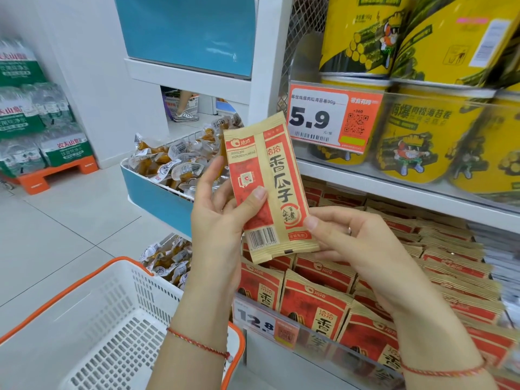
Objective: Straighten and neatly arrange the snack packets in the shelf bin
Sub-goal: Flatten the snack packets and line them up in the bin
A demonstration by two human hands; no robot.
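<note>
Head view shows one snack packet (267,187) raised above the shelf bin (309,336), back seam toward me, probably so I can check its face and direction before slotting it in. My left hand (222,209) pinches its left edge, thumb across the barcode side; my right hand (357,243) grips the lower right corner. Below, packets (315,302) stand in at least three rows; I cannot count them exactly. One white basket (112,319) sits at my left.

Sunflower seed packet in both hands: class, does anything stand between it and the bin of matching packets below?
Nothing visible does. The sunflower seed packet, held by the left hand and right hand, hangs directly above the open-topped bin of matching packets.
</note>
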